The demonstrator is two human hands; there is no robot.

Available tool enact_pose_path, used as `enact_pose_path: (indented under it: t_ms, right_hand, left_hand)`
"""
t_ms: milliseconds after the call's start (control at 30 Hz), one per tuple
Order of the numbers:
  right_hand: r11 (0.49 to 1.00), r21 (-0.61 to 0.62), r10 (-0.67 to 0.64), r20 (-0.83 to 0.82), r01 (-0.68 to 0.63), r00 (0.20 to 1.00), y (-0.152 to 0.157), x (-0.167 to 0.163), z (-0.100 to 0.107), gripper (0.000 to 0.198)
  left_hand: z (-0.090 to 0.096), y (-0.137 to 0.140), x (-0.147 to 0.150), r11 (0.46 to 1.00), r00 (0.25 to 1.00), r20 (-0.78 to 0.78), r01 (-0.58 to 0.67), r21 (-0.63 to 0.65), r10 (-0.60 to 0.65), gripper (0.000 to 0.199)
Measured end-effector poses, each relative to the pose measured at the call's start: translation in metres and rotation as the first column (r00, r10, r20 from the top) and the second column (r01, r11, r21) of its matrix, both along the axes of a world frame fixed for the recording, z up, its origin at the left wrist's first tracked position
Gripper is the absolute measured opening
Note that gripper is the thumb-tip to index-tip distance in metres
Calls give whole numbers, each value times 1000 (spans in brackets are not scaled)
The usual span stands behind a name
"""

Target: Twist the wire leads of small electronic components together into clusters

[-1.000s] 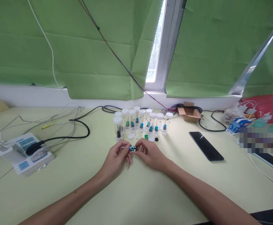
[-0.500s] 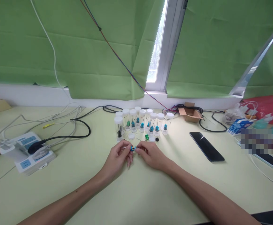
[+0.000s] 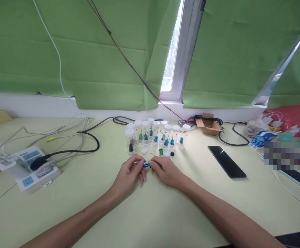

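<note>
Between my two hands is a small blue and black part (image 3: pixel 146 165) with a thin metal rod running out to its left. My left hand (image 3: pixel 132 171) pinches it between thumb and index finger, the other fingers curled below. My right hand (image 3: pixel 167 169) has its thumb and fingertips closed at the part's right end, by a tiny dark piece; its exact hold is too small to make out. Just beyond the hands lie a green piece (image 3: pixel 161 151), a black piece (image 3: pixel 172 154) and a white cap (image 3: pixel 144 150).
Behind these stand several clear tubes (image 3: pixel 155 135) with white caps, holding blue, green or dark pieces on rods. A power strip (image 3: pixel 31 168) with cables is at left. On the right are a phone (image 3: pixel 226 161), an open cardboard box (image 3: pixel 209 128) and a blue-and-white packet (image 3: pixel 263 138).
My right fingertips have shifted slightly at the blue part's right end, and more of the part shows. My left hand keeps its pinch in nearly the same place.
</note>
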State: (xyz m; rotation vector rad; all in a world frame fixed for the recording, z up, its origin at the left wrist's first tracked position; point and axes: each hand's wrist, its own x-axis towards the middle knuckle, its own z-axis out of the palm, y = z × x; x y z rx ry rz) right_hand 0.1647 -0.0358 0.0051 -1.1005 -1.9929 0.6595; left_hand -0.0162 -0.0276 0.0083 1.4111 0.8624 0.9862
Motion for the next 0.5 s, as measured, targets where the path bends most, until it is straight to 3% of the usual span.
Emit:
enact_pose_path:
  t_ms: [133,500]
  right_hand:
    - [1000,-1,-16,-32,16,999,-1,0,0,15]
    - [999,15,33,-95,-32,995,0,1,-5,14]
  left_hand:
    - [-1,1,-1,1000,1000,9,-10,-7,10,25]
    - [0,2,-1,999,1000,20,-18,-36,19,25]
